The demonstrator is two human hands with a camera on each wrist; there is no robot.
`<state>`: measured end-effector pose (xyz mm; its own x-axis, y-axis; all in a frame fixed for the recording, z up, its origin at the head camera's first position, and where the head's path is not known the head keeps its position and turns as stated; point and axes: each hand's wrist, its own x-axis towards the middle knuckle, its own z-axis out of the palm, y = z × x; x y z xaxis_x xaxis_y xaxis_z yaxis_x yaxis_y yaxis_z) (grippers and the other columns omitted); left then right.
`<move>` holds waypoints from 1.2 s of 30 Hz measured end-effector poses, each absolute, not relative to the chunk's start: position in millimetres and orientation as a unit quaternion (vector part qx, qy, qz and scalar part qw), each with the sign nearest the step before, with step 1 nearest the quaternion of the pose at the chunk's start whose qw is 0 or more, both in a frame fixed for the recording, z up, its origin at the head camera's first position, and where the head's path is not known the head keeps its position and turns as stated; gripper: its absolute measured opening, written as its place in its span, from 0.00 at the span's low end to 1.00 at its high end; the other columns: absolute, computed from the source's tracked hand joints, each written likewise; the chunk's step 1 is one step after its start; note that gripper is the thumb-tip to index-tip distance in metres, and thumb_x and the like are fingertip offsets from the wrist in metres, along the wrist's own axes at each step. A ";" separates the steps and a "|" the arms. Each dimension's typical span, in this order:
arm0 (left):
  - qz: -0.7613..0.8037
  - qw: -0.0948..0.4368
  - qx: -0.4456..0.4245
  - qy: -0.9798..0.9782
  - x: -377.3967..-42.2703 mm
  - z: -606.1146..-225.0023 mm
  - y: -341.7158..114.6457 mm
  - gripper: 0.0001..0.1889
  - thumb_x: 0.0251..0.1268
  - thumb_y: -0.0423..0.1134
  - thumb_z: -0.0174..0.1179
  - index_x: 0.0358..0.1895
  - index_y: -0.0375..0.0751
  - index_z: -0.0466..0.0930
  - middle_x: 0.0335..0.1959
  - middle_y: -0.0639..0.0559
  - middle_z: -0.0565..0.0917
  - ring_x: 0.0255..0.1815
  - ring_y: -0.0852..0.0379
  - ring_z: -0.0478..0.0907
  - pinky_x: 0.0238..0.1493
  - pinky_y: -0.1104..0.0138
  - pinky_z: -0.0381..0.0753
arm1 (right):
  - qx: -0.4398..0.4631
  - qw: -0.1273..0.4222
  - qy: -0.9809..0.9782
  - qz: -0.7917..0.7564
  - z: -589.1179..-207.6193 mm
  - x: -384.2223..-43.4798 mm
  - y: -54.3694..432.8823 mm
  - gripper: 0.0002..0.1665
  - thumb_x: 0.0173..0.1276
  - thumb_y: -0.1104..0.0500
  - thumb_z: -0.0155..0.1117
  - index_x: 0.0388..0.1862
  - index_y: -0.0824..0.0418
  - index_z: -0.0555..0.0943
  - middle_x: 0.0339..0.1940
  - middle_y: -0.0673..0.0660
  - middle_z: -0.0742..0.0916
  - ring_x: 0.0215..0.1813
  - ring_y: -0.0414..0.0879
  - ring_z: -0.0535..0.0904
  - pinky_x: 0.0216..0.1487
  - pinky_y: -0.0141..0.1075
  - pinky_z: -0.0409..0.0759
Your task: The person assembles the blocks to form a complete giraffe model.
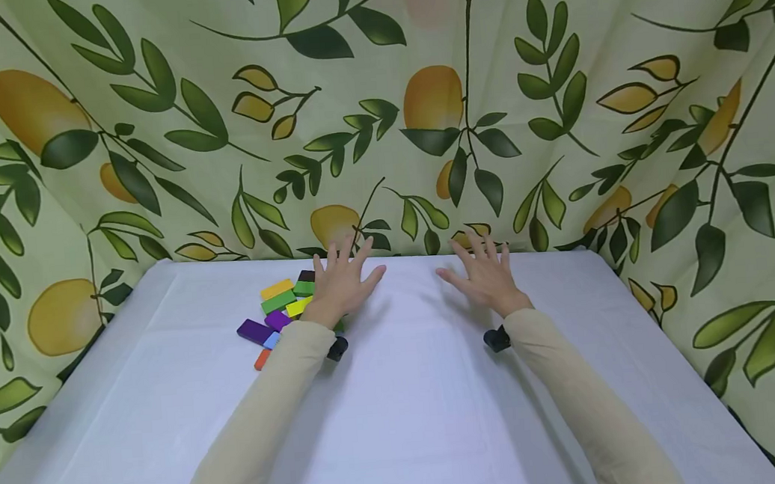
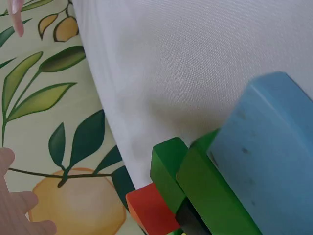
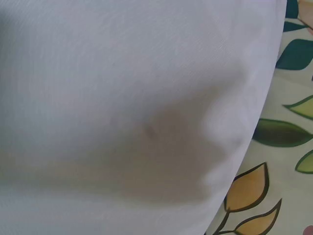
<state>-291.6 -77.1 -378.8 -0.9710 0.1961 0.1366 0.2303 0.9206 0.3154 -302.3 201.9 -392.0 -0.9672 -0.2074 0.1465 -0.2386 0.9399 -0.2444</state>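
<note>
My left hand (image 1: 340, 286) is spread with straight fingers above the far edge of the table, over the right side of a group of coloured blocks. It holds nothing and hides part of the group. Showing beside it are a yellow block (image 1: 277, 289), a green block (image 1: 278, 302), a dark purple block (image 1: 255, 331) and an orange block (image 1: 262, 359). Close up in the left wrist view are a light blue block (image 2: 274, 156) and a red block (image 2: 152, 209). My right hand (image 1: 487, 276), fingers also spread, hovers empty near the far edge, its shadow on the cloth.
A white cloth (image 1: 413, 420) covers the table. Behind and along both sides hangs a curtain (image 1: 361, 64) printed with leaves and fruit. Each wrist wears a small black camera, as on the right wrist camera (image 1: 497, 338).
</note>
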 end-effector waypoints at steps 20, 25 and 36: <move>-0.202 0.048 -0.111 -0.972 -273.8 -372.0 -97.6 0.34 0.75 0.61 0.44 0.79 0.54 0.55 0.80 0.41 0.54 0.81 0.39 0.49 0.75 0.35 0.46 | 0.157 0.066 -0.971 0.168 -390.9 -291.8 177.8 0.47 0.71 0.30 0.50 0.80 0.52 0.56 0.82 0.64 0.54 0.81 0.66 0.44 0.76 0.67 0.40; -0.216 0.060 -0.127 -0.966 -268.4 -372.7 -105.2 0.32 0.75 0.57 0.47 0.76 0.48 0.61 0.77 0.39 0.61 0.76 0.37 0.60 0.73 0.39 0.58 | 0.164 0.058 -0.967 0.186 -390.8 -285.8 169.4 0.47 0.71 0.32 0.52 0.79 0.55 0.58 0.82 0.64 0.55 0.81 0.67 0.48 0.76 0.66 0.45; -0.252 0.058 -0.135 -0.956 -256.5 -373.9 -121.3 0.27 0.73 0.50 0.54 0.69 0.43 0.71 0.66 0.37 0.74 0.65 0.39 0.72 0.67 0.45 0.72 | 0.194 0.047 -0.957 0.211 -389.1 -277.1 150.9 0.42 0.70 0.35 0.57 0.74 0.58 0.67 0.78 0.64 0.64 0.79 0.64 0.56 0.75 0.64 0.53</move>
<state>-256.5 -121.3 -373.9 -0.9568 0.2285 0.1799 0.2875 0.8362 0.4671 -277.1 150.9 -389.1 -0.9201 -0.3518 0.1724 -0.3917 0.8359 -0.3846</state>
